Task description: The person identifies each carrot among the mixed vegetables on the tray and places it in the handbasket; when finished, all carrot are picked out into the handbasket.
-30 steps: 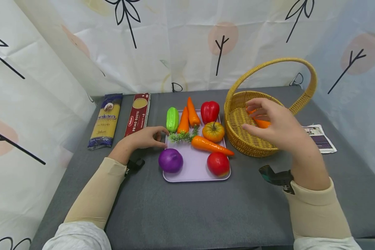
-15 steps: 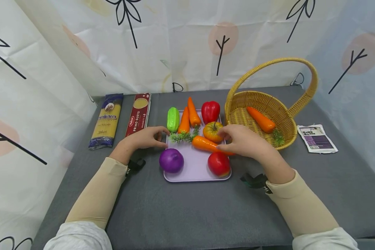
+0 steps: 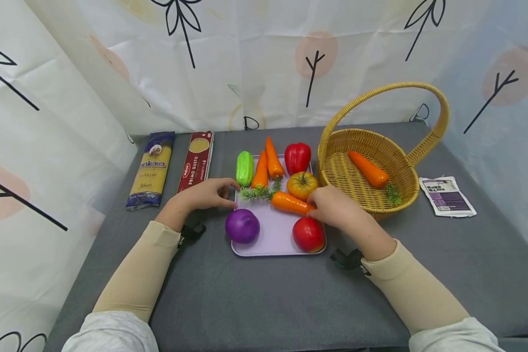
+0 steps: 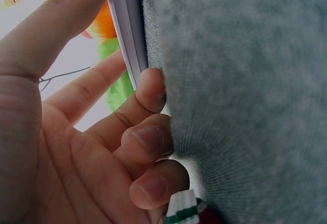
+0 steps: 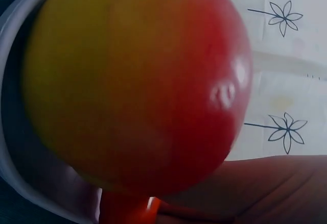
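At the lilac tray's [image 3: 268,244] left edge, my left hand [image 3: 204,194] rests with thumb and index finger apart, fingertips right at the rim in the left wrist view. My right hand [image 3: 334,208] pinches the narrow end of an orange carrot [image 3: 288,203] lying across the tray; its tip is hidden by the fingers. Directly below that hand sits a red tomato-like fruit [image 3: 308,234], yellowish on one side, which fills the right wrist view. Above the carrot is a small orange pumpkin [image 3: 301,185]. A purple onion [image 3: 242,226] lies near my left thumb.
Two more carrots [image 3: 260,170], a green cucumber-like vegetable [image 3: 245,168] and a red bell pepper [image 3: 297,158] fill the tray's far end. Right of it stands a wicker basket [image 3: 339,173] holding a carrot [image 3: 369,168], beside a flat packet [image 3: 448,196]. Pasta packages [image 3: 150,171] lie left.
My right hand has moved left and down from over the basket to the tray and taken hold of the carrot's tip. A carrot lies in the basket. The left hand has stayed put.
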A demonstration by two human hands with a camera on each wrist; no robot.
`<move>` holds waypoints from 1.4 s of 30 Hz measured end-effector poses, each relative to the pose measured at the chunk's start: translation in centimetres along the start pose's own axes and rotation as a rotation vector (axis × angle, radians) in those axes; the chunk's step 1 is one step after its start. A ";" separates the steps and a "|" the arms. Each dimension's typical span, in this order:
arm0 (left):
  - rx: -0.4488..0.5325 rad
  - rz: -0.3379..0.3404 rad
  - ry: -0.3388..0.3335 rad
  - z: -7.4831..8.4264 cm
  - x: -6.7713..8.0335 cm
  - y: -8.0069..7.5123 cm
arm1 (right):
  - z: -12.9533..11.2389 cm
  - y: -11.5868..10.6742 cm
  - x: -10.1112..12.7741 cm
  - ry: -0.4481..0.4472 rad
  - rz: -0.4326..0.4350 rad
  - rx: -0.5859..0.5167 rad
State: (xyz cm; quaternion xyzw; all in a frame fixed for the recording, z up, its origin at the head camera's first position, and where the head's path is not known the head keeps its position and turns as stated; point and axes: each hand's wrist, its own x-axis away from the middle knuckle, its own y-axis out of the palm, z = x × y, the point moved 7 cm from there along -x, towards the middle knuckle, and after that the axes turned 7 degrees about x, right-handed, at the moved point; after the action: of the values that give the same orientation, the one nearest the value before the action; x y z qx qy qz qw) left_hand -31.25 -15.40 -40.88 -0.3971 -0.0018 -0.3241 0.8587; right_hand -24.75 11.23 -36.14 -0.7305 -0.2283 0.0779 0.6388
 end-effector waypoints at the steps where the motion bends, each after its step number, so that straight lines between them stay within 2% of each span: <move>1: 0.001 0.000 0.001 0.0 0.0 0.0 | 0.0 0.0 0.0 0.001 0.004 -0.001; 8: -0.004 0.001 -0.002 -0.2 -0.1 0.0 | -0.1 -0.8 0.3 0.002 0.049 -0.045; 16: -0.009 -0.001 -0.009 -0.2 -0.1 0.0 | -0.7 -3.7 2.1 0.018 0.137 -0.118; 29: -0.011 -0.001 -0.004 -0.3 -0.1 0.0 | -0.7 -9.1 7.2 -0.010 0.314 -0.170; 42: -0.006 -0.001 -0.006 -0.1 0.0 0.1 | 2.5 -12.6 12.3 0.089 0.460 -0.244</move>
State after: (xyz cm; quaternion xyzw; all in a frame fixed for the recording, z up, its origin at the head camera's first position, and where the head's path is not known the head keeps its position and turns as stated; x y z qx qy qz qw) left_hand -31.24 -15.47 -41.00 -0.4007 -0.0035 -0.3235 0.8572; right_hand -17.81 19.78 -22.20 -0.8376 -0.0358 0.1606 0.5210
